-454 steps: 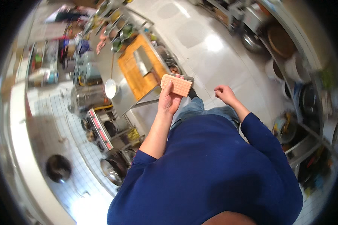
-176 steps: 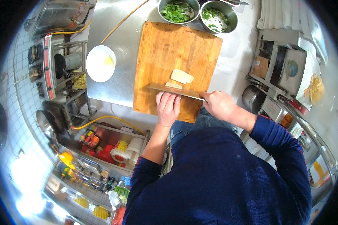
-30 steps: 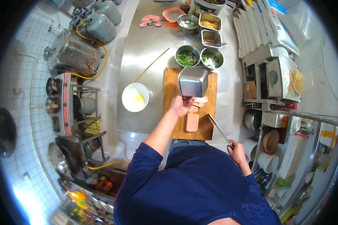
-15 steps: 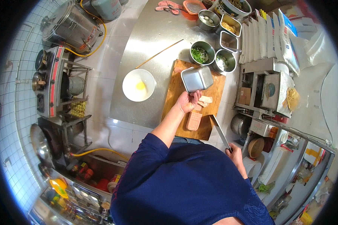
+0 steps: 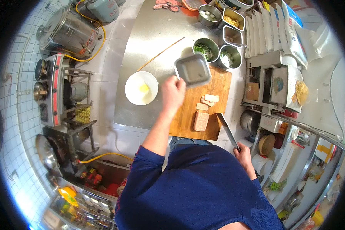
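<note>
My left hand (image 5: 173,94) grips the rim of a square metal container (image 5: 194,70) above the far part of the wooden cutting board (image 5: 182,124). Its grey hollow inside faces up, with nothing visible in it. On the board lies a block of pink luncheon meat (image 5: 201,121), and several cut slices (image 5: 210,99) lie just beyond it. My right hand (image 5: 243,156) is closed on the handle of a kitchen knife (image 5: 227,130), whose blade tip reaches the board's right edge, next to the meat block.
A white bowl (image 5: 131,91) with yellowish contents stands left of the board, a chopstick (image 5: 161,54) beyond it. Metal pots (image 5: 206,50) and a metal tin (image 5: 232,35) line the table's far right. Shelves (image 5: 274,126) stand at right, a gas stove (image 5: 53,90) at left.
My left hand has moved left and turned the container, so its inside shows instead of its outer base. The luncheon meat slices are now more exposed. The knife remains in my right hand.
</note>
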A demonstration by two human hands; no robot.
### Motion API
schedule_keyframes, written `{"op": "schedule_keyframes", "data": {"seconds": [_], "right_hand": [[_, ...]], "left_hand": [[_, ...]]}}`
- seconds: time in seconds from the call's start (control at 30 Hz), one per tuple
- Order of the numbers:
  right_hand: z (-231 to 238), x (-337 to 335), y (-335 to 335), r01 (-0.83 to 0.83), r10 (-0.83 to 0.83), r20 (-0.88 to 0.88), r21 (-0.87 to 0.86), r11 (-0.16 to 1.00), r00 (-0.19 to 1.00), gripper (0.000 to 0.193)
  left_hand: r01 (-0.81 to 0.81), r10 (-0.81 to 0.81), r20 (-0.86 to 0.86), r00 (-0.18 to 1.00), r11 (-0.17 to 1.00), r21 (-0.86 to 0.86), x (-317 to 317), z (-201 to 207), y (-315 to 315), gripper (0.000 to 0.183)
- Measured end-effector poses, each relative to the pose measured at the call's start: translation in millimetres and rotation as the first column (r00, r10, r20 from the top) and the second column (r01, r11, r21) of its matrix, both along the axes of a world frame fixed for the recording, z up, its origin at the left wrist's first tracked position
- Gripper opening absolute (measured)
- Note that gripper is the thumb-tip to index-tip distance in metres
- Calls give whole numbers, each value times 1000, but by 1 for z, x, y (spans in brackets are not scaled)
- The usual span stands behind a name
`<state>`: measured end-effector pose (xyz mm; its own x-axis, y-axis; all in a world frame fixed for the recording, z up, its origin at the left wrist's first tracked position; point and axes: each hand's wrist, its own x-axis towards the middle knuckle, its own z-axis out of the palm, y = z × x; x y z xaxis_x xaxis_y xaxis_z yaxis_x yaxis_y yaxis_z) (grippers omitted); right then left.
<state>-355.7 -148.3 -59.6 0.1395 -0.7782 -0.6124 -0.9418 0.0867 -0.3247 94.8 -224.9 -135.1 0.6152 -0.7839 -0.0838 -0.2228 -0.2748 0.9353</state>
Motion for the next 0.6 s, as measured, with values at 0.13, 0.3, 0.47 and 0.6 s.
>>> {"op": "schedule_keyframes", "data": {"seconds": [0.13,0.3,0.47,0.6], "right_hand": [[-3,-1,3,25,-23,42,-37,999,999,28],[-8,-4,6,55,-51,77,-42,998,996,31],[-7,-2,7,57,-56,29,-13,998,998,33],[-6,0,6,90,-90,16,12,996,996,34]], "left_hand": [[-40,-19,418,908,991,131,87,9,-28,34],[18,-336,498,799,842,540,136,10,-51,30],[23,-477,498,724,739,674,141,11,-50,31],[-18,-328,728,602,906,423,129,17,-50,28]]}}
